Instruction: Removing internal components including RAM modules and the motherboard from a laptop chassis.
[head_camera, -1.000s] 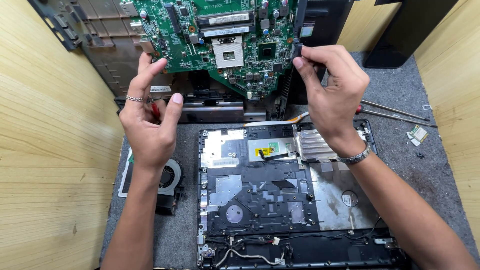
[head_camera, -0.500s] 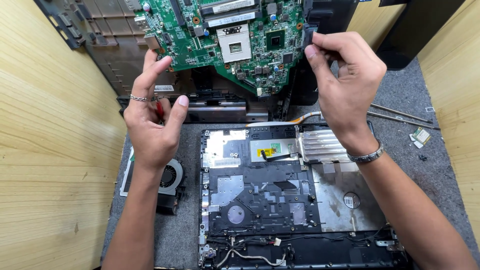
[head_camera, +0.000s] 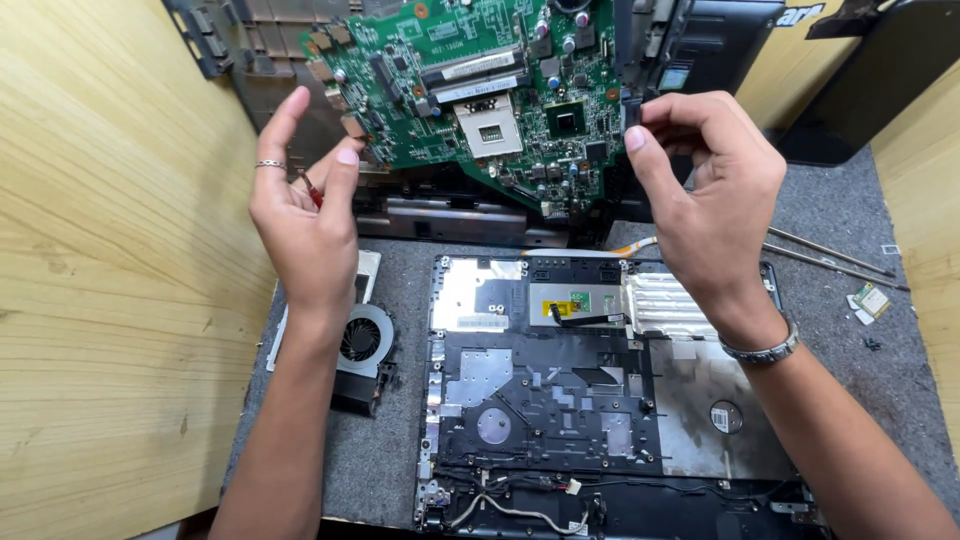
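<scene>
A green laptop motherboard (head_camera: 480, 100) with a square processor socket is held up above the work mat. My left hand (head_camera: 305, 215) grips its left edge with thumb and fingers, a ring on one finger and a small red-handled tool tucked in the palm. My right hand (head_camera: 705, 200) pinches the board's right edge between thumb and fingertips; a metal watch sits on that wrist. Below the board lies the opened laptop base (head_camera: 600, 400), with bare metal plates, black frame and loose cables.
A cooling fan (head_camera: 362, 345) lies on the grey mat (head_camera: 385, 460) left of the base. Dark laptop shells (head_camera: 700, 45) stand behind. Two thin metal rods (head_camera: 830, 255) and a small green card (head_camera: 873, 300) lie at right. Wooden walls (head_camera: 110, 300) flank both sides.
Both hands have lifted the motherboard up and away from the laptop base, and the head camera has tilted slightly upward.
</scene>
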